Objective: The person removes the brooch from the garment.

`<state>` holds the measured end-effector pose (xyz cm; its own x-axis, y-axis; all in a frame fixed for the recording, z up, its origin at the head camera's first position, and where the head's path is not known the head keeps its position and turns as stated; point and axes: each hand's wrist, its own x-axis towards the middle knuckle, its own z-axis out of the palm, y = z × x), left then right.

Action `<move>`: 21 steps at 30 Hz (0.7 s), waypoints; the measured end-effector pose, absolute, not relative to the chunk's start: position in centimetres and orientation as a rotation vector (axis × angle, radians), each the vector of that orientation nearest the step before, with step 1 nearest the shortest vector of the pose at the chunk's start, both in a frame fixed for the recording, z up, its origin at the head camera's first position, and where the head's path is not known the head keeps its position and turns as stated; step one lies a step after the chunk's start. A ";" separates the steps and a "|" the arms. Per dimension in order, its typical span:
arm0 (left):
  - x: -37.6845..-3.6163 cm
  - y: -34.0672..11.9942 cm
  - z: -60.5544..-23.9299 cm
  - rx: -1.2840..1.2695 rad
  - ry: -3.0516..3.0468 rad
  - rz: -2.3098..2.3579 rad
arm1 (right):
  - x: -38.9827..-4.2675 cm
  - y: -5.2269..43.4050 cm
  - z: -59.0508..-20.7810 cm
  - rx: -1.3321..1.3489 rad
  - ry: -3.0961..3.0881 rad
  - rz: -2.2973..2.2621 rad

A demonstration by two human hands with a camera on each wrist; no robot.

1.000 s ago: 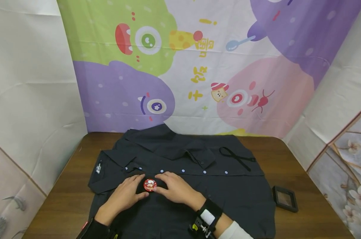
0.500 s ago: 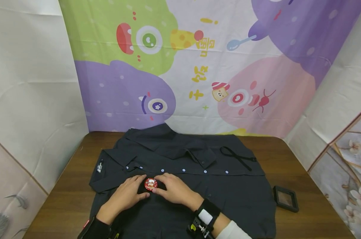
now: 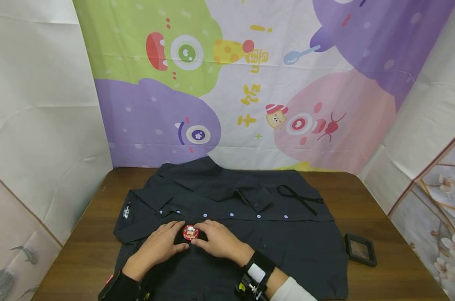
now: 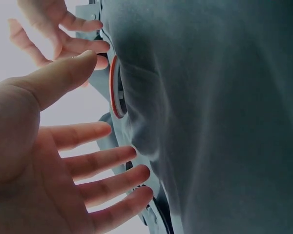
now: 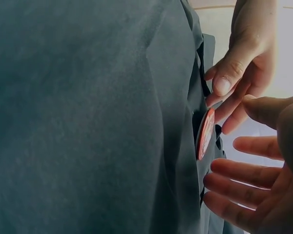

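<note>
Up behind everything we have the big hanging cloth point(image 3: 246, 79), printed with green, purple and pink cartoon creatures. Below it we get the brown wooden table point(image 3: 80, 259) with its rounded far corners, and across that, spread wide, we see the dark navy fabric shirt point(image 3: 251, 228).

Now to the hands, and we find them apart, one on each side of the middle of the action! The left hand point(image 3: 160, 241) has its fingers stretched out over the shirt, gripping nothing; the right hand point(image 3: 220, 241) faces it, fingers likewise extended, nothing clamped. From the head view we can't tell if the right thumb touches.

Over to the far right, we spot the black square frame point(image 3: 361, 260) on the table, just beside the shirt's edge. The thin black looped cord point(image 3: 318, 200) lies on the shirt, well apart from both hands.

And there, between those fingertips, we have the round red badge with a cartoon figure point(image 3: 190, 232), face up on the shirt. Smallest of all, we pick out the pale round buttons point(image 3: 231, 214) in a row beyond it.
</note>
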<state>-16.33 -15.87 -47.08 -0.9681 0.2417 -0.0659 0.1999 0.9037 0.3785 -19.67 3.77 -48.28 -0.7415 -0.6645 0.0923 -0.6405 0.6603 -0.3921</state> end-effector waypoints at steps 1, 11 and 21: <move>-16.4 -15.9 -47.1 0.346 2.955 0.562 | -19.6 3.7 -48.3 -1.107 2.806 -0.624; -16.5 -15.8 -47.4 0.335 2.935 0.553 | -19.8 3.7 -48.5 -1.079 2.804 -0.565; -16.7 -15.7 -47.6 0.347 2.944 0.540 | -19.5 3.5 -48.6 -1.078 2.803 -0.555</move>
